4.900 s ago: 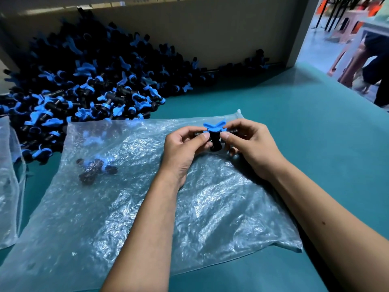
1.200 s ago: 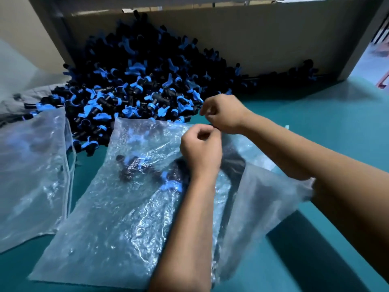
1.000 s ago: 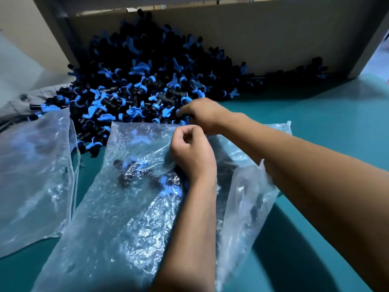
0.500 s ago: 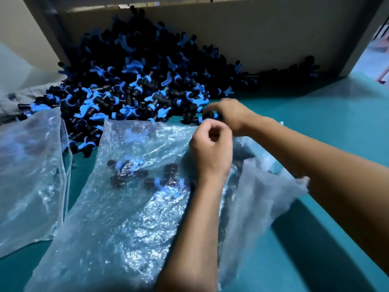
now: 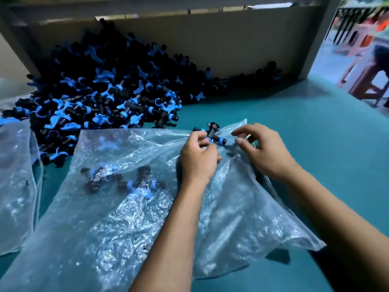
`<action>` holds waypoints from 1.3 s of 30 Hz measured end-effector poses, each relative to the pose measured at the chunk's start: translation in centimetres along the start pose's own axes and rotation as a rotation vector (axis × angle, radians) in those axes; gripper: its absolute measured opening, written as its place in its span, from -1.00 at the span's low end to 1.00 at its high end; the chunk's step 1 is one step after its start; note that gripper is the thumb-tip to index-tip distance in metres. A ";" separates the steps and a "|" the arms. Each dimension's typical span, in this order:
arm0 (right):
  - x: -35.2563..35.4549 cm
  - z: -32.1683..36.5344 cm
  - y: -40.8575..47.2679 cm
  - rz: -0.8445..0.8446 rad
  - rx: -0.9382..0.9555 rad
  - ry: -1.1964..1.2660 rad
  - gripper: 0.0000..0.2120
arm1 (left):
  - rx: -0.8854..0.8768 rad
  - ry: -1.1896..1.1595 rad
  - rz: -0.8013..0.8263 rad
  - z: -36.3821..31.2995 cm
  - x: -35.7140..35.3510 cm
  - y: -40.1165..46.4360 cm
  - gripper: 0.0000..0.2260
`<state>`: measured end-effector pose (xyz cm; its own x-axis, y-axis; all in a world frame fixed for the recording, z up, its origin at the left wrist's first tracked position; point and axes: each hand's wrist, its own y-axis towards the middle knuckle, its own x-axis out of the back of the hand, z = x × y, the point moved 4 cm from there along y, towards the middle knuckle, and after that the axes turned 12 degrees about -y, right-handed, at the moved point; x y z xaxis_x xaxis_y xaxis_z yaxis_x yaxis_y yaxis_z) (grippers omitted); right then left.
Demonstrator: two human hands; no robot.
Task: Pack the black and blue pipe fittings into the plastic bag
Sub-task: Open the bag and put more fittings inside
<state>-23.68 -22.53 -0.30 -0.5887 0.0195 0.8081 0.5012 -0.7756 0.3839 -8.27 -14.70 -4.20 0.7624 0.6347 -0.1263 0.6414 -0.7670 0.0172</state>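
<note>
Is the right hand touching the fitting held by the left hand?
Apart. The head view shows bag between the right hand fingertips and the fitting in the left hand.

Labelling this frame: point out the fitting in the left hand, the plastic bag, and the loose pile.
fitting [image 5: 212,134]: head view, its black centre body.
plastic bag [image 5: 130,224]: head view, flat crinkled middle.
pile of fittings [image 5: 109,98]: head view, heap's middle.
</note>
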 end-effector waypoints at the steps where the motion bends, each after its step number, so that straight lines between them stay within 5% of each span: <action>1: -0.3 0.1 -0.2 0.020 0.058 -0.120 -0.81 | -0.008 0.026 -0.011 0.0 -0.1 0.0 -0.68; 5: -0.4 1.8 0.9 -0.058 0.205 -0.349 -0.73 | -0.026 0.085 -0.116 -0.2 0.3 -0.2 -0.74; 10: -2.3 2.3 4.4 0.237 0.152 -0.290 -0.68 | -0.009 0.069 -0.105 -0.5 0.3 -0.3 -0.76; 12: -2.2 2.2 4.9 0.186 0.144 -0.290 -0.77 | -0.018 0.021 -0.109 -0.4 0.5 -0.3 -0.76; 16: -0.2 1.4 4.5 -0.109 0.019 0.103 -0.89 | 0.010 -0.115 -0.121 0.0 0.8 0.3 -0.72; 19: -0.1 0.4 3.2 -0.104 -0.168 0.672 -0.82 | 0.021 -0.308 -0.043 -0.1 1.1 0.7 -0.64; 21: -0.6 -0.2 2.2 -0.049 -0.247 0.802 -0.78 | 0.012 -0.419 0.077 -0.5 1.1 0.6 -0.59; 24: -1.8 -0.9 0.5 0.009 -0.342 0.909 -0.79 | -0.054 -0.443 0.202 -0.8 0.4 0.3 -0.66; 28: -2.1 -1.3 -0.9 -0.037 -0.275 0.920 -0.92 | -0.054 -0.340 0.165 -0.2 -0.1 0.2 -0.85; 39: -2.0 -1.1 -1.1 -0.022 -0.233 0.993 -0.85 | -0.065 -0.346 0.191 0.0 0.3 0.3 -0.78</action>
<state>-23.76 -22.40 -2.79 -0.9096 -0.4147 0.0255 0.4103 -0.8869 0.2122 -7.84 -14.73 -4.23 0.8017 0.4033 -0.4411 0.5032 -0.8537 0.1341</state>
